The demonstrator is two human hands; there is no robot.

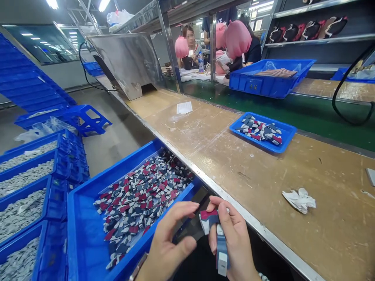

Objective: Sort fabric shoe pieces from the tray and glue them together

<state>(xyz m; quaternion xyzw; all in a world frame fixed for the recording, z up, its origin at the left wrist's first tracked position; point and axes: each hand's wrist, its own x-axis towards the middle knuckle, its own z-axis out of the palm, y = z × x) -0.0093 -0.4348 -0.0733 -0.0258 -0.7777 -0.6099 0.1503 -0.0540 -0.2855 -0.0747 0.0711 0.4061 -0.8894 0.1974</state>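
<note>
My right hand [234,238] is closed around a few small moulded pieces [222,249] coloured white, blue-grey and dark red; one points up-left between thumb and fingers, another hangs down along the palm. Facing it, my left hand [172,236] is held open, thumb and fingers apart, with nothing in it. A narrow gap separates its fingertips from the pieces. Left of my hands, a large blue bin [84,203] holds a heap of similar pieces [143,195]. On the workbench [205,136] sits a small blue tray [285,147] with more of them.
Crumpled white paper [300,200] and a paper slip [184,107] lie on the bench. Stacked blue crates [57,199] full of whitish pieces stand at left. A blue tub [254,86] rests beyond the bench. People and pink rounded forms [238,39] appear behind the metal posts.
</note>
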